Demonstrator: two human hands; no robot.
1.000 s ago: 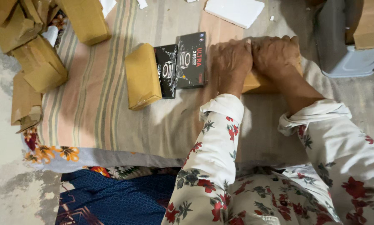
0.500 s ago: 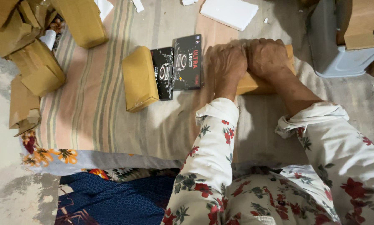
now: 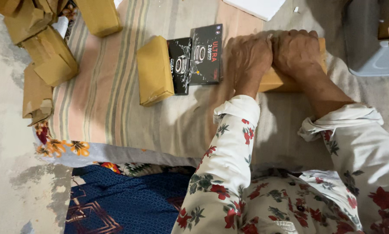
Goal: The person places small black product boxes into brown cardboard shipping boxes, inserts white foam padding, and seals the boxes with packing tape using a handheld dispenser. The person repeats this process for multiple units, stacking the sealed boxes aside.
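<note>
1. While both hands press down side by side, the tan paper-wrapped rectangular parcel (image 3: pixel 285 78) lies under them on the striped cloth-covered cushion (image 3: pixel 95 108), right of centre toward the far edge.
2. Far left, a heap of tan paper-wrapped parcels (image 3: pixel 43 56) spills off the cushion's left edge; I count about five or six, though they overlap too much to be sure.
3. One more tan wrapped block (image 3: pixel 100 16) sits at the far edge, just right of the heap.
4. Near the middle lies a single yellow-brown paper-wrapped box (image 3: pixel 154 70), touching the left side of two black printed cardboard boxes (image 3: pixel 198 58) set side by side.
5. Just right of the black boxes, the left hand (image 3: pixel 250 60) is curled palm-down over the parcel's left end, fingers bent, clamping the wrapping flat.
6. Touching it, the right hand (image 3: pixel 296 52) is likewise folded down over the parcel's far right part, bearing on the paper.
7. To do this pressing well, I judge the weight should come evenly through both palms so the folded paper stays tight, with the parcel kept square on the cushion and not sliding toward the far edge.
8. Far right, one grey plastic tub (image 3: pixel 367 56) stands off the cushion, and one white flat sheet (image 3: pixel 257 6) lies at the far edge.
</note>
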